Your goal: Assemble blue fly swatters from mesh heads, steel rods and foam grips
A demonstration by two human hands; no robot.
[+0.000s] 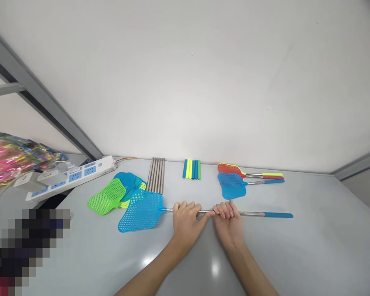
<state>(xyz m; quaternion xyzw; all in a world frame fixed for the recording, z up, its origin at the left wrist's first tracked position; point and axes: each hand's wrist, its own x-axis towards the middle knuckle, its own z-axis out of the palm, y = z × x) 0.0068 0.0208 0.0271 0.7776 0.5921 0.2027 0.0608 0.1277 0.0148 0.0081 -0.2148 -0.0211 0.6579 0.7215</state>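
A blue fly swatter (142,210) with an extended metal rod and a blue grip lies crosswise in front of me, its mesh head to the left. My left hand (188,220) is closed around the rod near the head, palm down. Just right of it, my right hand (228,220) has its fingers curled over the same rod, the palm side facing up. The two hands almost meet at the rod's middle. Beyond the right hand are assembled fly swatters (232,187) in blue, red and yellow, their rods short.
Loose green and blue swatter heads (107,196) lie at left, partly overlapped. Several metal rods (156,176) and coloured grip sleeves (192,169) line the wall. A power strip (80,176) with plugged adapters and plastic-wrapped packs (15,158) sit far left. A pixelated patch hides the lower left.
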